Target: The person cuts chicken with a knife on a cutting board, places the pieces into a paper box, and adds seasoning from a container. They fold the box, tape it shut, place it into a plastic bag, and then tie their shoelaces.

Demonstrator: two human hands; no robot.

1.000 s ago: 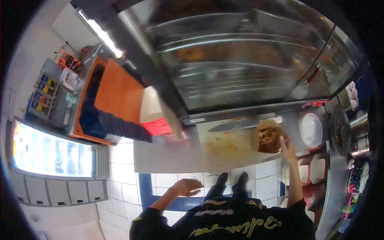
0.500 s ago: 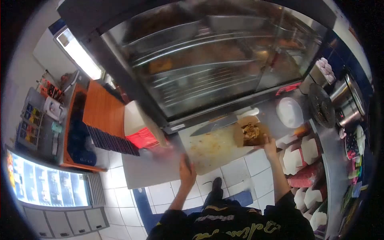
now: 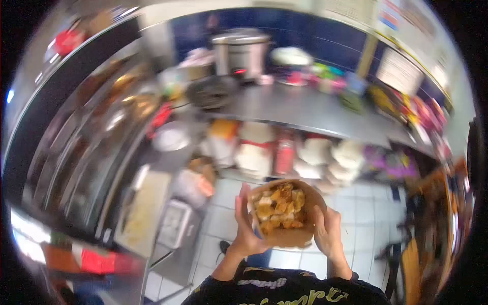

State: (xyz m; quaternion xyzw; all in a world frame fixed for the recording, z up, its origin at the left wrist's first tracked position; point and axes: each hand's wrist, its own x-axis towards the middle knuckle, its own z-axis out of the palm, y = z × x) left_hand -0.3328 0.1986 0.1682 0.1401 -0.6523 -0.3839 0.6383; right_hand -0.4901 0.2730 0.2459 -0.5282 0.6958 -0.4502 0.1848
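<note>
A brown cardboard box (image 3: 287,238) filled with chopped, browned food pieces (image 3: 279,207) is held in front of my body, above the tiled floor. My left hand (image 3: 246,226) grips its left side with the fingers pointing up. On the right, my right hand (image 3: 328,229) holds the box's edge, thumb over the rim. The light cutting board (image 3: 145,213) lies to the left on the metal counter, away from both hands.
A glass-fronted display cabinet (image 3: 76,132) stands at the left. Ahead, a metal counter (image 3: 284,104) carries a steel pot (image 3: 241,53) and a dark round pan (image 3: 211,92). Stacks of white containers (image 3: 254,152) sit beneath it. A white bowl (image 3: 172,136) is by the cabinet.
The view has turned right, from the cabinet towards the pot and metal counter. The box has left the cutting board area, and my left hand, empty before, now holds it too.
</note>
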